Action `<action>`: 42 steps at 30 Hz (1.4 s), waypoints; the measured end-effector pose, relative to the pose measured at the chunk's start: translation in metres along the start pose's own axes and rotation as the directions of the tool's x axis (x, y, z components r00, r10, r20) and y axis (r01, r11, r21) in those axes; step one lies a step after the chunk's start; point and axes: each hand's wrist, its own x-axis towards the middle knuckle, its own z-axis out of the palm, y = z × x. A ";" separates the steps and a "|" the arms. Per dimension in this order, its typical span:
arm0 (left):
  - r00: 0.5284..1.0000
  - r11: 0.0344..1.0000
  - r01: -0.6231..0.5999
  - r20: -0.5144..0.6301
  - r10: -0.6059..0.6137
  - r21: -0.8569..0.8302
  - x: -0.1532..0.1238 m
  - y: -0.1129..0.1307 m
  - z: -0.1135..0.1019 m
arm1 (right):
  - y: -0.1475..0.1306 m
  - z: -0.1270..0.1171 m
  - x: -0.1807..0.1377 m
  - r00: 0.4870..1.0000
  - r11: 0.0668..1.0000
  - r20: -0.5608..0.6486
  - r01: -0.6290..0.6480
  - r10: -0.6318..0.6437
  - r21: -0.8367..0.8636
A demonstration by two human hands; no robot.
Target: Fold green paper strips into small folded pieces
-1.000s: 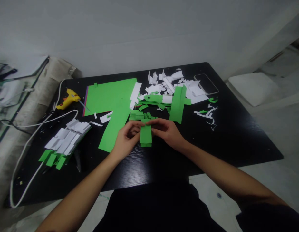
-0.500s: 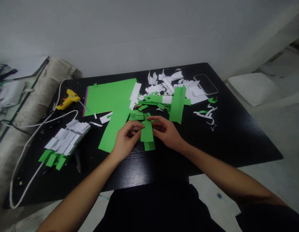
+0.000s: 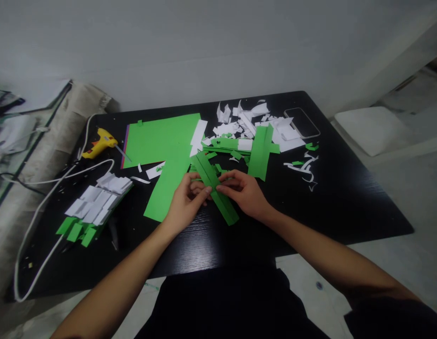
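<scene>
Between my two hands is a long green paper strip with lengthwise creases, slanting from upper left to lower right above the black table. My left hand pinches its left edge near the middle, thumb on top. Opposite it, my right hand grips the right edge with thumb and fingertips. Small green paper pieces lie just behind the strip, partly hidden by it. To the right of them rests a creased green paper piece. A large green sheet lies behind my left hand, and a narrower green sheet is beside that hand.
White paper scraps are heaped at the back, near a phone-like flat object. A yellow glue gun with a white cord lies at left. In front of it sits a layered white-and-green paper piece. Curled trimmings lie right.
The green paper between my hands has been unfolded and turned; it was a short, upright folded shape and is now a long slanted strip. Both hands have stayed in nearly the same place.
</scene>
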 end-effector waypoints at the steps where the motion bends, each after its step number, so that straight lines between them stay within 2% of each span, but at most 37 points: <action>1: 1.000 1.000 0.010 0.002 -0.010 -0.007 -0.001 0.000 0.000 | -0.002 0.000 -0.001 1.000 1.000 -0.014 -0.013 0.013 0.015; 5: 1.000 0.999 0.021 -0.014 -0.022 -0.025 -0.002 0.001 0.002 | -0.006 0.002 -0.002 0.999 1.000 -0.049 -0.019 0.019 -0.008; 10: 0.993 0.996 -0.083 -0.087 0.084 0.012 -0.001 0.004 0.001 | -0.006 0.002 -0.002 0.999 0.998 -0.019 0.049 -0.049 -0.033; 18: 0.984 0.958 -0.153 -0.056 0.171 0.241 -0.005 0.008 -0.001 | 0.000 0.000 -0.003 0.997 0.998 0.034 0.065 -0.066 0.024; 24: 0.972 0.943 -0.206 -0.053 0.227 0.261 -0.007 0.010 0.000 | -0.003 0.002 -0.007 0.993 0.993 -0.016 0.115 -0.115 -0.028; 30: 0.952 0.897 -0.271 -0.039 0.303 0.350 -0.009 0.009 -0.003 | -0.005 0.005 -0.012 0.980 0.978 -0.065 0.180 -0.187 -0.103; 38: 0.931 0.858 -0.325 -0.028 0.365 0.398 -0.009 0.008 -0.005 | -0.006 0.005 -0.013 0.971 0.966 -0.075 0.215 -0.228 -0.146; 42: 0.919 0.832 -0.342 -0.028 0.393 0.437 -0.009 0.010 -0.004 | -0.007 0.005 -0.013 0.955 0.941 -0.064 0.272 -0.290 -0.203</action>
